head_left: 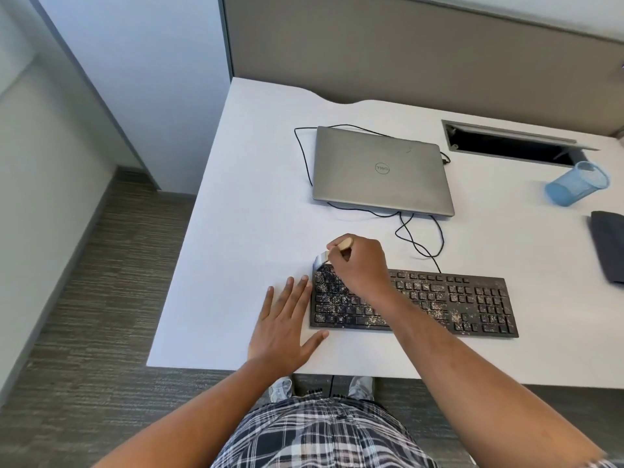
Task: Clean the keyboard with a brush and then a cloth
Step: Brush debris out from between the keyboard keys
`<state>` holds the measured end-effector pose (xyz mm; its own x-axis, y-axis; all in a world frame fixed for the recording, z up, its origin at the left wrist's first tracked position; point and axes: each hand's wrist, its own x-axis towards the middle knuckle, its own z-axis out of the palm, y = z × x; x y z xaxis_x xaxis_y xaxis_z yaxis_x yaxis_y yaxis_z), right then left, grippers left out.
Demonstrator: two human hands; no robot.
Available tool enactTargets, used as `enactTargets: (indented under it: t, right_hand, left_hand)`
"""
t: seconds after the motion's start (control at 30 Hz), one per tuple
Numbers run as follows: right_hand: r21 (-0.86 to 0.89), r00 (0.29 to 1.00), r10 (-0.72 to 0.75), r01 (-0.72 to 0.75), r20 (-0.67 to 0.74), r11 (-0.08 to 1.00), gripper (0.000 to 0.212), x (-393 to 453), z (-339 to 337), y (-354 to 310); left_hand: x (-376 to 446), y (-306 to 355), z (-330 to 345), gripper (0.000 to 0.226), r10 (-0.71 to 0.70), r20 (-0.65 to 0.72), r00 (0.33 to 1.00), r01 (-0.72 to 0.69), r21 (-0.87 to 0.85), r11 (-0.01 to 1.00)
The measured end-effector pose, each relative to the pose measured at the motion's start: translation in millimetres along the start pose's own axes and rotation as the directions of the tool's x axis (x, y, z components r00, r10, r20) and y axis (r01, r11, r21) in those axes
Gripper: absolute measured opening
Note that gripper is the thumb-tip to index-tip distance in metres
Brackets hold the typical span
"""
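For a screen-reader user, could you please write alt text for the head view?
A right hand holds a brush at the top-left corner of a crumb-speckled black keyboard, while the left hand lies flat on the white desk beside it. Behind sit a closed laptop and a tipped blue mesh cup.

Both bare arms reach forward from the bottom of the view. The left hand [285,327] lies flat, palm down, its 4 fingers straight and slightly spread, thumb angled out to the right. The right hand [363,265] is further forward with its wrist bent down, fingers curled and pinching a brush [334,252].
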<state>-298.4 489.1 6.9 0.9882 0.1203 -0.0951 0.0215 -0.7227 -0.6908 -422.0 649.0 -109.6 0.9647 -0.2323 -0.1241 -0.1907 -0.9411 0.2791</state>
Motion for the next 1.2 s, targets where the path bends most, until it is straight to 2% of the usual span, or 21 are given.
enactTargets:
  t: [0.1,0.23,0.33,0.43,0.57,0.7,0.77,0.83,0.9,0.97,1.03,1.2]
  right_hand:
    - [0.018,0.999,-0.007,0.008,-0.035,1.0,0.015,3.8,-4.2,-3.7]
    - [-0.036,0.999,-0.001,0.003,0.038,0.999,0.015,4.3,-2.5,-5.6]
    - [-0.044,1.0,0.012,-0.013,-0.016,0.999,0.014,4.8,-2.4,-4.3]
    - [-0.006,1.0,-0.012,0.012,0.002,1.0,0.015,3.9,0.4,-7.7]
    - [-0.07,1.0,-0.003,0.003,-0.012,0.998,0.015,5.4,-0.1,-6.7]
    - [-0.025,1.0,-0.02,0.02,0.004,0.999,0.015,5.0,-1.2,-9.6]
    - [-0.065,0.999,-0.033,0.036,0.038,0.997,0.015,3.9,-0.7,-8.1]
    - [-0.103,1.0,-0.027,0.027,0.004,0.994,0.016,5.4,-4.6,-4.6]
    - [-0.071,0.999,-0.017,0.014,-0.033,0.997,0.016,7.5,-8.0,-1.7]
    - [-0.026,1.0,-0.011,0.011,-0.006,1.0,0.016,7.5,-8.2,-1.9]
    - [-0.047,0.999,-0.01,0.012,0.036,0.999,0.015,6.1,-7.0,0.9]
    - [-0.059,1.0,-0.008,0.008,-0.008,0.998,0.015,7.1,-11.9,5.4]
  left_hand:
    - [0.7,-0.7,2.8,0.092,0.001,-0.024,1.0,-0.001,0.008,1.0]
    - [0.7,-2.1,8.1,0.089,-0.013,-0.03,0.999,0.014,0.009,1.0]
    - [1.0,-2.0,8.3,0.088,-0.014,-0.035,0.999,0.015,0.011,1.0]
    - [0.6,-2.3,8.8,0.088,-0.015,-0.036,0.999,0.015,0.008,1.0]
    - [0.7,-2.8,8.8,0.087,-0.018,-0.029,0.999,0.018,0.008,1.0]
    - [0.7,-2.3,9.0,0.087,-0.017,-0.028,0.999,0.017,0.016,1.0]
    - [0.5,-2.8,9.5,0.087,-0.021,-0.024,0.999,0.021,0.021,1.0]
    - [0.6,-2.8,9.5,0.087,-0.023,-0.022,0.999,0.024,0.023,0.999]
    - [1.0,-2.3,9.3,0.087,-0.022,-0.023,0.999,0.023,0.025,0.999]
    - [1.0,-1.8,9.4,0.087,-0.022,-0.022,1.0,0.023,0.031,0.999]
    - [1.3,-1.7,9.6,0.087,-0.026,-0.024,0.999,0.027,0.035,0.999]
    - [1.6,-1.4,10.0,0.087,-0.028,-0.022,0.999,0.029,0.037,0.999]
